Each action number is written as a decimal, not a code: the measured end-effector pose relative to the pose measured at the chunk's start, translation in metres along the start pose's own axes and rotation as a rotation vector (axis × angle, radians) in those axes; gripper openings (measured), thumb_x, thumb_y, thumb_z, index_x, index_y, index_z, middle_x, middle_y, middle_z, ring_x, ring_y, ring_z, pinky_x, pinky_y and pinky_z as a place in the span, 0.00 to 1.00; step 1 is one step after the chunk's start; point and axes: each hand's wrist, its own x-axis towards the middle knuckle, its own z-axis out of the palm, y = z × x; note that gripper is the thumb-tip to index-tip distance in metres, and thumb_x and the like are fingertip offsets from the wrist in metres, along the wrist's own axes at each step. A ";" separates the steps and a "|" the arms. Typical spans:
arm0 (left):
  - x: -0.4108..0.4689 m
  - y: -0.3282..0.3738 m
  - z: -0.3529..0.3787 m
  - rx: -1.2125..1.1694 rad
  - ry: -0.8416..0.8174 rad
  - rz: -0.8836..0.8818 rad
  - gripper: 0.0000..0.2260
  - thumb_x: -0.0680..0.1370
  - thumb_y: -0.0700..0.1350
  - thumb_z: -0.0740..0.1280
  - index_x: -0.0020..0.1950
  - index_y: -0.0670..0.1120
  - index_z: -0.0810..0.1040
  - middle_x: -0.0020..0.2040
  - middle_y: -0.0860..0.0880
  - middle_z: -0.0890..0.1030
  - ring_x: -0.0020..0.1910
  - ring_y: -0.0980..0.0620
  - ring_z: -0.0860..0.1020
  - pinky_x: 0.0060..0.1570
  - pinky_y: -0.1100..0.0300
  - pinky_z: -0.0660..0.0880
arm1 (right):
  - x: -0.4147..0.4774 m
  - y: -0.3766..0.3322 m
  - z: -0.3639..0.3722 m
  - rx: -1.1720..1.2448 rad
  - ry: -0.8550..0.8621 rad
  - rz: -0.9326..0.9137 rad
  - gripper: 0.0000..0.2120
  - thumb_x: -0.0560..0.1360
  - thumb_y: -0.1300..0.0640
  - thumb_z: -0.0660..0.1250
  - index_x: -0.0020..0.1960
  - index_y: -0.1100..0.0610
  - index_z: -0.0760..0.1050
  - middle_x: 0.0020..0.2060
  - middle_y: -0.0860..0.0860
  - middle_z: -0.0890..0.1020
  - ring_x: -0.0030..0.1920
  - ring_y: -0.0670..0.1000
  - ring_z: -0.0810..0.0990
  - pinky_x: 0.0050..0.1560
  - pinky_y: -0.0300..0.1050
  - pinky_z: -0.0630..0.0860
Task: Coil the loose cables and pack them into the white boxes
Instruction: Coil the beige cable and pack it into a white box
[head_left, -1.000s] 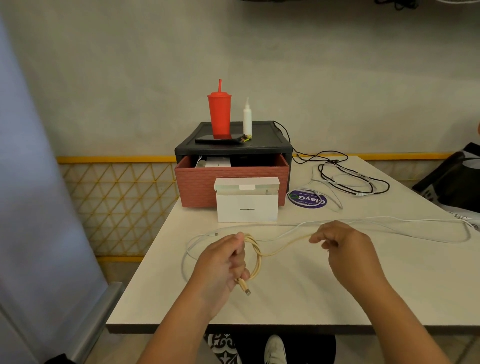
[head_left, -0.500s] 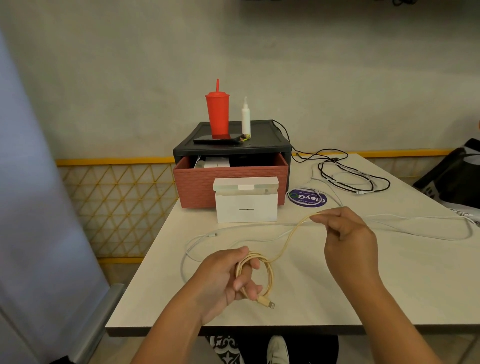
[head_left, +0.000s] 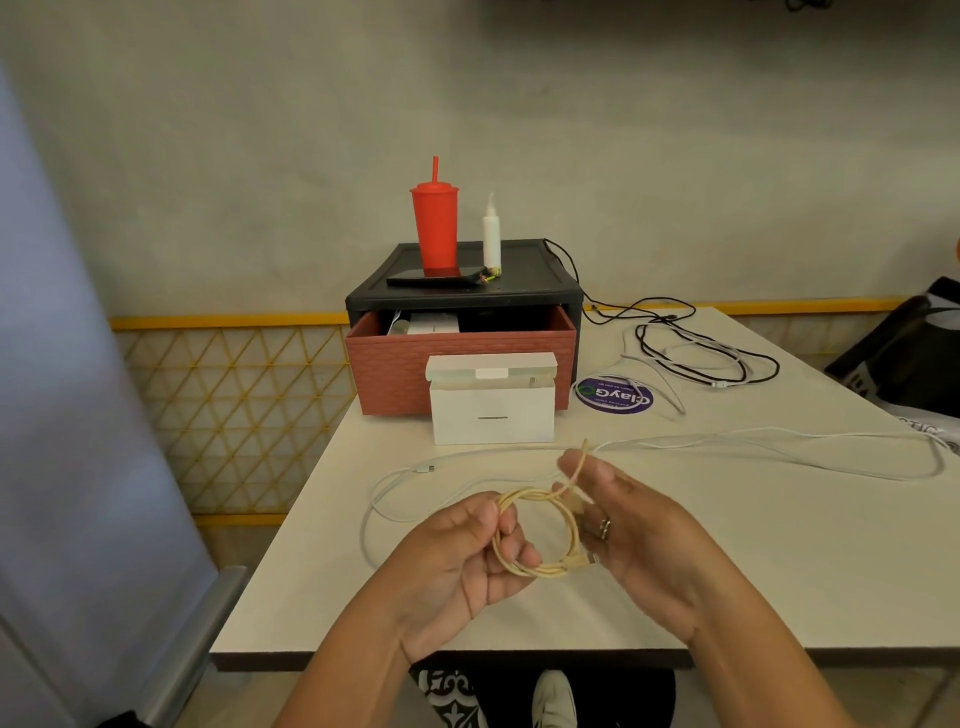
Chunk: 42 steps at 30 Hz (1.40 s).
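Loops of cream cable are held above the near part of the counter, between both hands. The left hand has its grip clenched on the left side of the coil, fingers curled through the loops. The right hand pinches the loose tail, which sticks up past its fingertips, and one plug sits at the coil's lower right, against that palm. Behind the hands a white box stands with its flap raised, just in front of a red drawer. A long white cable trails across the counter, and a black cable lies tangled farther back on the right.
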 end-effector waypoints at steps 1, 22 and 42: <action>-0.001 0.000 0.001 -0.002 0.010 0.011 0.14 0.75 0.45 0.61 0.31 0.44 0.78 0.28 0.46 0.74 0.32 0.51 0.79 0.40 0.56 0.80 | -0.001 0.002 0.002 0.078 -0.046 0.043 0.30 0.57 0.48 0.79 0.56 0.57 0.78 0.50 0.50 0.83 0.45 0.48 0.81 0.46 0.42 0.76; 0.004 -0.007 -0.004 0.190 0.066 0.178 0.12 0.76 0.49 0.62 0.38 0.42 0.72 0.28 0.51 0.74 0.33 0.56 0.77 0.43 0.63 0.77 | -0.004 0.017 0.025 0.045 -0.009 0.031 0.13 0.64 0.67 0.69 0.48 0.61 0.74 0.32 0.55 0.80 0.32 0.48 0.79 0.37 0.40 0.76; 0.014 -0.009 0.002 0.392 0.157 0.399 0.10 0.72 0.46 0.59 0.35 0.42 0.74 0.30 0.53 0.76 0.37 0.57 0.77 0.48 0.63 0.76 | -0.004 0.022 0.042 -0.472 0.311 -0.198 0.09 0.72 0.59 0.69 0.36 0.60 0.72 0.32 0.52 0.80 0.33 0.49 0.80 0.39 0.44 0.80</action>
